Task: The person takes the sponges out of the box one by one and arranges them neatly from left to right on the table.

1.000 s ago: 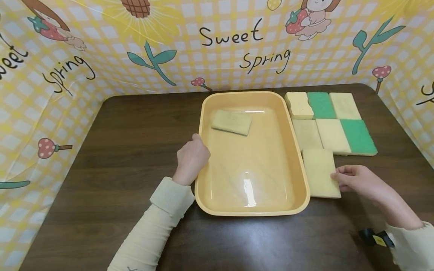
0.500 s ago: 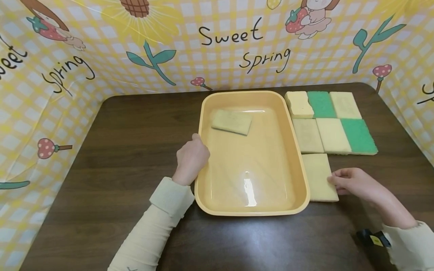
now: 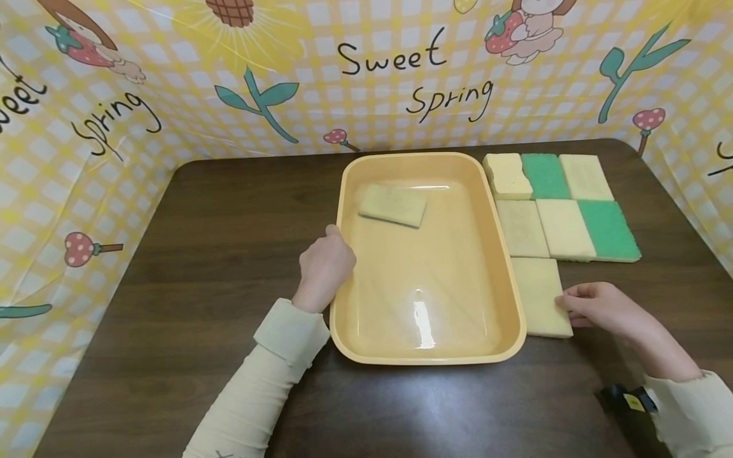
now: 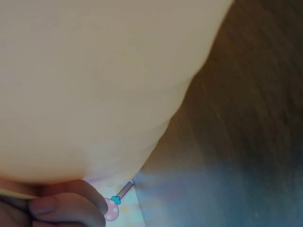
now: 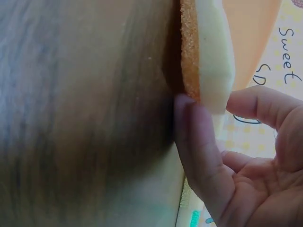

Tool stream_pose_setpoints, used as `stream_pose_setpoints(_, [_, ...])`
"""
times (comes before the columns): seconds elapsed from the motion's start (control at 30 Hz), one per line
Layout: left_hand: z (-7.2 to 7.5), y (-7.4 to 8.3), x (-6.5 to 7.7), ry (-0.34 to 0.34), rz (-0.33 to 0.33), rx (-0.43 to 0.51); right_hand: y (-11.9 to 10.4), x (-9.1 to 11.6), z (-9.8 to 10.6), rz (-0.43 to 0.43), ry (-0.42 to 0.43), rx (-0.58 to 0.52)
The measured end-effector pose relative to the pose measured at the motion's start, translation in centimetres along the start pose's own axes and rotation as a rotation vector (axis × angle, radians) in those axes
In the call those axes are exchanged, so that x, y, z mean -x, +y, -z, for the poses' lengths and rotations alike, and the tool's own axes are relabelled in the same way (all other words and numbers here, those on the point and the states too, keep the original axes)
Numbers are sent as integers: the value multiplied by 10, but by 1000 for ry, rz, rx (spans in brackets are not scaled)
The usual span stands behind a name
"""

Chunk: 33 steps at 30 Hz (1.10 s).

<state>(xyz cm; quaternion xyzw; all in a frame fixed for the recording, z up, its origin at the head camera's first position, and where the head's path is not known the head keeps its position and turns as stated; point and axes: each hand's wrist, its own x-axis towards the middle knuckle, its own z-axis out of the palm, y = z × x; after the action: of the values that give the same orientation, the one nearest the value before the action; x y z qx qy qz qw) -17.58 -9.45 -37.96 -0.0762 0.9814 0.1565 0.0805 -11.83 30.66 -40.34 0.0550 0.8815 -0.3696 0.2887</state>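
Observation:
A pale yellow sponge [image 3: 539, 296] lies close against the tray's right side, at the near end of the sponge rows. My right hand [image 3: 609, 308] pinches its right edge between thumb and fingers. An orange-brown scouring layer [image 5: 190, 47] shows under the sponge in the right wrist view. My left hand [image 3: 328, 270] grips the left rim of the yellow tray [image 3: 424, 261], its fingers [image 4: 71, 205] curled at the edge in the left wrist view. Inside the tray, toward the back left, sits a pale sponge [image 3: 392, 205] with a dark underside.
Two rows of sponges stand right of the tray, among them a wavy-edged sponge [image 3: 509, 175], a green-topped one [image 3: 545, 176] and another green one [image 3: 609, 229]. A checked cloth [image 3: 389, 108] rises behind the dark wooden table [image 3: 229, 216].
My right hand has drawn the held sponge slightly toward me and left. Its far edge, which overlapped the row behind, now lines up with that row. The left hand stays put.

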Motion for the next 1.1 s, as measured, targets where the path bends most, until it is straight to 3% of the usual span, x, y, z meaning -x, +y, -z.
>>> stream_pose_setpoints(1.1, [1, 1, -1, -20, 13, -13, 1, -3, 2, -7, 9, 12])
